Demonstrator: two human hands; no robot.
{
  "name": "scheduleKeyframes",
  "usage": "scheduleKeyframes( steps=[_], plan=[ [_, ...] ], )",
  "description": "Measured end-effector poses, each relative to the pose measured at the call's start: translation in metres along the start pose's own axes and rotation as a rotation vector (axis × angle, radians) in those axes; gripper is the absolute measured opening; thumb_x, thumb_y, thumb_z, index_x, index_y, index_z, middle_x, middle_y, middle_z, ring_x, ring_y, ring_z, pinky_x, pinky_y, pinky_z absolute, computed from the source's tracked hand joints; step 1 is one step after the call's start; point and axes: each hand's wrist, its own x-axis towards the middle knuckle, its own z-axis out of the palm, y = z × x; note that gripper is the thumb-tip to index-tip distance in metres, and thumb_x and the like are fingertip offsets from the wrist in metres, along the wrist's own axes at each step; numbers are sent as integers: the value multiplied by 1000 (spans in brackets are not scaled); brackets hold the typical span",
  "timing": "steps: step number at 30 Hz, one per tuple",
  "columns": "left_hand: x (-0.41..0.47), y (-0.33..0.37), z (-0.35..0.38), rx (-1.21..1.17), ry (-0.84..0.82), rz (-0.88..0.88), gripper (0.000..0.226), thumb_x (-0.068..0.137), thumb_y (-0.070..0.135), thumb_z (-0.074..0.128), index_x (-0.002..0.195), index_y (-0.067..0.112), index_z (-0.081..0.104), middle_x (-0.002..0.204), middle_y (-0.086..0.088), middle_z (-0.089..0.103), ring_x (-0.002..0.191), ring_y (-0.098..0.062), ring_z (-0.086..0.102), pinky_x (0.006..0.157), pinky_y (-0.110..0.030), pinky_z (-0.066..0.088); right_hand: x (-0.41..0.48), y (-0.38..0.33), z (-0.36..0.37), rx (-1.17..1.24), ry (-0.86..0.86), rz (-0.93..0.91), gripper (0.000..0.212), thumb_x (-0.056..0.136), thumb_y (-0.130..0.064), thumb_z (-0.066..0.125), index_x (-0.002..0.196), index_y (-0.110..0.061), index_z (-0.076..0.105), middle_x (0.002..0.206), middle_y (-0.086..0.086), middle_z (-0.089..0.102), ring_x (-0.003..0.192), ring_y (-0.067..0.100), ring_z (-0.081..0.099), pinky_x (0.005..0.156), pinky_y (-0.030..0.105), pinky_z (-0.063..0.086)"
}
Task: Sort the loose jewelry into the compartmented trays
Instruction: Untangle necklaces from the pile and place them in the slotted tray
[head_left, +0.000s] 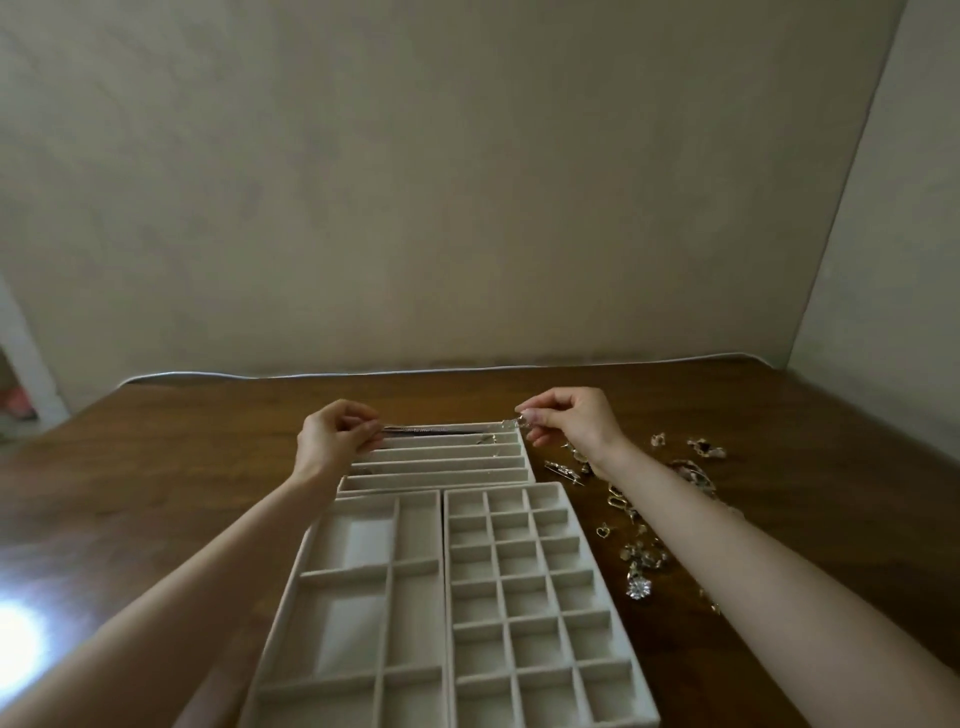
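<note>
Both hands are curled in close. The left hand (337, 441) and right hand (571, 421) each pinch one end of a thin metal chain (431, 429), drawn straight above the farthest slot of the pale, soft-looking slotted tray (441, 470). Its right end blurs into the fingertips. Right of that tray, the loose jewelry (639, 551) lies scattered on glossy wood, partly hidden behind the forearm.

left hand (336, 442), right hand (571, 422): pinch chain (415, 429) ends; chain: stretched over slotted tray (441, 471); loose jewelry (640, 553): on table (156, 467)

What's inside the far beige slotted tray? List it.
Thin silver chain, pinched by left hand and right hand, over the farthest slot; small metal piece in the second. Left hand hides slot ends.
</note>
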Motion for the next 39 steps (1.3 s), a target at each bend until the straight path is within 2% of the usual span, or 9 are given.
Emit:
scheduleKeyframes(
  steps=[3,6,8,12,16,24,29,35,39],
  plan=[
    [0,-6,-13,165,10,-5,15,81,-1,69,72,11,64,68,-9,64,57,-17,61,61,-24,54,2,4,12,-68,-35,22,7,80,0,70,81,-8,71,76,9,69,60,13,63,57,21,53],
    [-4,-10,-23,286,-71,13,13,80,0,69,73,9,64,66,-8,63,56,-18,59,52,-17,49,2,6,16,-112,-98,41,8,81,1,68,82,-6,71,77,9,69,66,15,64,66,27,56],
    [-7,-10,-26,364,-123,50,13,80,-3,68,74,8,64,66,-7,63,50,-8,59,46,-10,45,2,8,17,-165,-140,37,11,83,2,66,84,-8,71,81,8,70,70,14,66,67,24,57],
    [-10,-5,-24,508,-197,135,20,77,-3,70,70,14,62,68,0,63,57,-8,59,49,-7,43,-1,12,19,-296,-165,3,14,81,1,68,87,-11,71,90,6,71,83,15,68,66,17,53],
    [-11,-3,-18,490,-232,174,23,76,-2,71,71,17,61,76,-4,65,66,-17,63,53,-7,45,-2,12,21,-335,-124,-44,14,80,-1,70,86,-13,72,92,2,71,87,11,66,72,17,51],
    [-11,-4,-14,457,-194,161,12,86,23,66,88,12,65,76,-2,70,73,-17,66,65,-31,51,-2,10,18,-373,-101,-62,4,85,-12,68,87,-13,71,89,0,70,83,8,63,75,18,48],
    [-11,-4,-5,460,-199,177,5,89,14,62,87,10,64,75,0,68,69,-12,63,61,-20,45,-6,14,6,-300,-82,-26,3,86,-13,66,85,-13,69,83,7,71,75,15,66,76,29,55],
    [-8,-3,19,602,-221,251,6,84,17,67,88,15,63,84,0,66,82,-19,62,70,-29,50,-5,16,17,-625,-129,-42,23,88,-37,63,91,-16,72,87,-3,70,77,6,60,77,27,49],
    [-7,1,24,1022,-194,227,22,83,39,66,93,20,62,98,0,61,95,-21,55,73,-32,46,-3,16,38,-932,-180,-75,36,82,-52,64,90,-18,71,86,-4,69,77,9,61,66,24,49]
  ],
)
